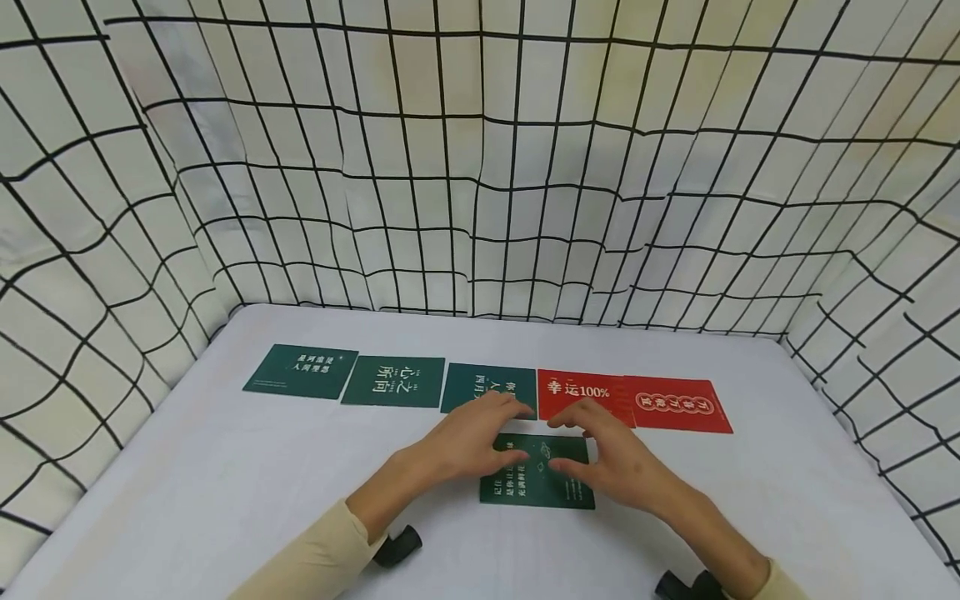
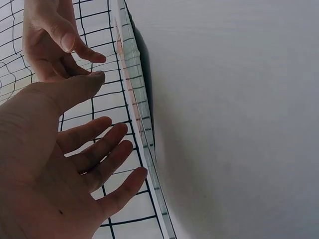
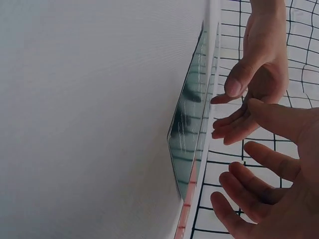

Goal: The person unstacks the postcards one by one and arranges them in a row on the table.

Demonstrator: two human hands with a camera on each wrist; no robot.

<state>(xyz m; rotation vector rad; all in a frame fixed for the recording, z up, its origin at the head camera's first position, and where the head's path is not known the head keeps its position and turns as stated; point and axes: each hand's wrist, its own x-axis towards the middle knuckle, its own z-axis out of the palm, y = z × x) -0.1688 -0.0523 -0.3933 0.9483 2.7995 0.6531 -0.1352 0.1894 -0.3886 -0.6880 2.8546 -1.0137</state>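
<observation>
A dark green card (image 1: 536, 492) with white printed characters lies on the white table in front of me. My left hand (image 1: 474, 437) hovers over its left part, fingers loosely bent. Over the card's right edge is my right hand (image 1: 617, 462), thumb and fingers spread apart. Both wrist views show the left hand (image 2: 75, 159) and right hand (image 3: 269, 184) facing each other with nothing between their fingers. Just beyond, a third green card (image 1: 463, 385) is partly covered by the left fingers, and a red card (image 1: 581, 385) lies by the right fingertips.
The row behind also holds two green cards, one at far left (image 1: 302, 372) and one beside it (image 1: 393, 382), and a second red card (image 1: 681, 407) at right. White walls with a black grid (image 1: 480, 177) enclose the table (image 1: 225, 492) at the back and sides.
</observation>
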